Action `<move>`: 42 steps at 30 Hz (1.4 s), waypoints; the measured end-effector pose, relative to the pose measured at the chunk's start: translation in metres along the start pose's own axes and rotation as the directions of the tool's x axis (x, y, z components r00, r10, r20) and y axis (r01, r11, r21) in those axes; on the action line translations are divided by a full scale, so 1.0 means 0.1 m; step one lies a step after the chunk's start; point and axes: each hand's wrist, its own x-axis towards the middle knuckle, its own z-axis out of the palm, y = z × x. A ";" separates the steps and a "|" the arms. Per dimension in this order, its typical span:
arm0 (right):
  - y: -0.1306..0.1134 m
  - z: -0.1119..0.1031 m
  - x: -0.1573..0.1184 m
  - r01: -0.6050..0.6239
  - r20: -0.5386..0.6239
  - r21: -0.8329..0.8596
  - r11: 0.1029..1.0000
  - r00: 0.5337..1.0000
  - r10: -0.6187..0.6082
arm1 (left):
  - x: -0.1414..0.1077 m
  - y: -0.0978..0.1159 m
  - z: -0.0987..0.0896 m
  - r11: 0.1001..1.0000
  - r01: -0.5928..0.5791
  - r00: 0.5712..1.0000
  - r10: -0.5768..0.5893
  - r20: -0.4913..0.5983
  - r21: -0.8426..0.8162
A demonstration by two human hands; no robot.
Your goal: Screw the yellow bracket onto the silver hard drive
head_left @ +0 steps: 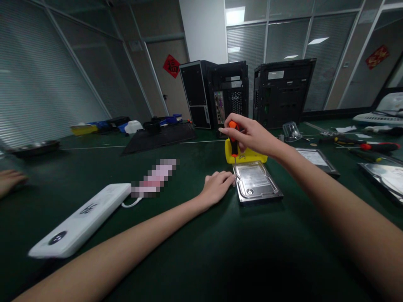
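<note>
A silver hard drive [255, 181] lies flat on the dark green table in front of me. My left hand [217, 187] rests low on the table, its bent fingers gripping the drive's left edge. Upright in my right hand [248, 133] is a screwdriver [234, 142] with an orange and black handle. Its thin shaft points down to the drive's upper left edge; whether the tip sits in a screw is too small to tell. Just behind the drive is a yellow tray [261, 157] with small bits in it, partly hidden by my right hand.
A white power bank [85, 220] with a cable lies left, beside a blurred-out pink item [155, 178]. More drives [315, 159] and pliers [380, 147] lie right. Black computer cases [283, 94] stand behind. Another person's hand [11, 181] shows at the far left.
</note>
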 end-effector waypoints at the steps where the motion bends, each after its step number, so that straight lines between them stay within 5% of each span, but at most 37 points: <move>1: 0.00 0.00 0.00 0.008 -0.013 -0.011 1.000 1.000 -0.009 | 0.00 0.00 0.00 1.000 -0.001 1.000 0.001 -0.002 0.002; 42: -0.02 -0.04 0.02 0.013 0.074 0.105 0.994 0.997 -0.021 | 0.01 -0.06 0.03 0.999 -0.042 0.999 0.042 -0.012 0.008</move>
